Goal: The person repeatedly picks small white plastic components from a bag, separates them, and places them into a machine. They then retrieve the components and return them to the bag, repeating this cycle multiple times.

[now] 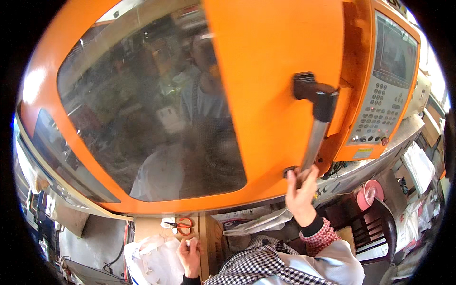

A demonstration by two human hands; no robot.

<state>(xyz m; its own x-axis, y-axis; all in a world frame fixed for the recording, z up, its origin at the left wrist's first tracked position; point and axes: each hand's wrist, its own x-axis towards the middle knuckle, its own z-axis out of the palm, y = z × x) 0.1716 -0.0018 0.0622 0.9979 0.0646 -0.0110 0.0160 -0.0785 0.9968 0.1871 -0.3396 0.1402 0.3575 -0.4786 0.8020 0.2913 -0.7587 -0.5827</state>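
Note:
A large orange machine's sliding door [266,57] fills most of the view, with a dark window [156,109] set in it. A grey bar handle [315,140] with black end mounts stands on the door. My right hand [301,199] is wrapped round the lower end of that bar. Low in the view, my left hand [189,260] is closed, with a small whitish bit at its fingertips that I cannot make out. Beside it is a white plastic bag [154,261] holding small pale pieces. Orange-handled scissors [183,226] lie on cardboard just beyond the left hand.
A control panel [380,102] with a screen and several buttons is at the right. Below it are a pink bucket [369,194] and a dark slatted chair [377,232]. Plastic sacks [259,223] lie under the machine's front edge. A cardboard box [209,242] stands beside my left hand.

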